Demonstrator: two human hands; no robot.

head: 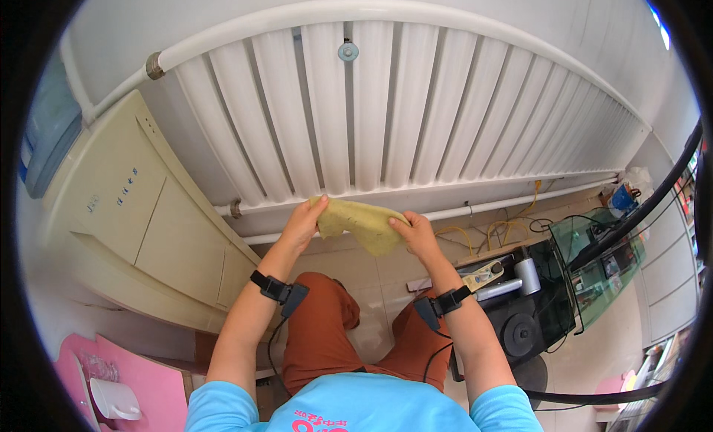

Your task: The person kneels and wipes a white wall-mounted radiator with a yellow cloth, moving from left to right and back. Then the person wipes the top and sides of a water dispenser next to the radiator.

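Observation:
A yellow-green cloth (362, 223) with dark specks is stretched between my two hands, its lower edge hanging loose. My left hand (303, 223) pinches its left end, thumb on top. At the right end, my right hand (415, 231) grips the cloth between thumb and fingers. Just behind the cloth stands a white column radiator (373, 109), with a round metal washer and bolt (348, 52) near its top. Whether the cloth touches the radiator I cannot tell. Each forearm wears a black strap with a small device and a cable.
On the left stands a cream water dispenser (133, 209) with a blue bottle (50, 125). A white mug (115, 399) sits by a pink panel (142, 370). To the right are a black glass-topped stand (548, 315), a power strip (483, 276), a hair dryer (526, 277) and loose cables.

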